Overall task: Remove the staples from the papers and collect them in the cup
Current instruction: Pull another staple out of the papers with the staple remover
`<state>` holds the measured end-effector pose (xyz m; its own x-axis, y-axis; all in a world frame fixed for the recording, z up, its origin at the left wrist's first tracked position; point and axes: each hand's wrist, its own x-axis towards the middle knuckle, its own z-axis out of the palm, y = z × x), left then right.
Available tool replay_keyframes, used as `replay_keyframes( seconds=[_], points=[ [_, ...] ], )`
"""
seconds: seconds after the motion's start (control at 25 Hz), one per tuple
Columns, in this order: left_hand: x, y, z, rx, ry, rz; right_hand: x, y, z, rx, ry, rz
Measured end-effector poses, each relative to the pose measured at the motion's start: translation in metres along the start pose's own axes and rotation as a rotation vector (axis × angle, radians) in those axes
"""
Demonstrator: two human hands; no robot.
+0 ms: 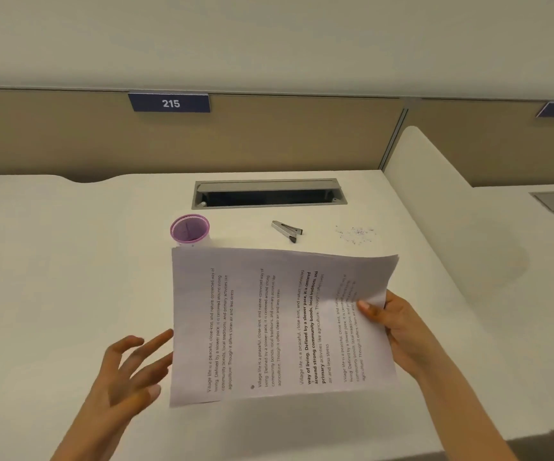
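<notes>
The right hand (398, 327) is pinching the papers (269, 327) over the counter (69, 261); the left hand (129, 371), grip wide, is hovering beside their edge, probably to steady them. The cup (189, 229) is standing just behind.

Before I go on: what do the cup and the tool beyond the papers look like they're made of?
Cup: probably fine wire mesh coated purple, since a lattice pattern shows along its rim, though plastic can't be ruled out. Tool: looks like bare metal, dull silver-grey with a soft sheen. Its tips are dark, perhaps plastic or rubber.
</notes>
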<state>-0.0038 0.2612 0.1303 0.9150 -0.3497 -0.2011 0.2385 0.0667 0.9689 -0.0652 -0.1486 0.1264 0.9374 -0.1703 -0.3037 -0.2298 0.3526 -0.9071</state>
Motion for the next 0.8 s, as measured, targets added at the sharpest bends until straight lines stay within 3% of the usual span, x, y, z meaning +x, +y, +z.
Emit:
replay_keyframes(
  seconds=[0.08, 0.16, 0.4, 0.52, 0.8],
  points=[
    [0.020, -0.003, 0.000, -0.002, -0.091, -0.114, 0.002, 0.002, 0.002, -0.052, -0.007, -0.011],
    [0.038, -0.004, 0.015, 0.155, -0.157, -0.084, 0.004, 0.008, 0.005, -0.067, -0.009, -0.022],
    [0.063, -0.015, 0.054, 0.113, 0.080, 0.124, 0.005, 0.011, 0.000, -0.162, -0.006, -0.130],
    [0.064, -0.017, 0.059, 0.127, 0.098, 0.204, 0.005, 0.012, -0.009, -0.203, 0.075, -0.186],
    [0.064, -0.052, 0.050, 0.278, 0.017, 0.085, 0.003, 0.055, -0.022, -0.300, 0.025, -0.123]
  ],
)
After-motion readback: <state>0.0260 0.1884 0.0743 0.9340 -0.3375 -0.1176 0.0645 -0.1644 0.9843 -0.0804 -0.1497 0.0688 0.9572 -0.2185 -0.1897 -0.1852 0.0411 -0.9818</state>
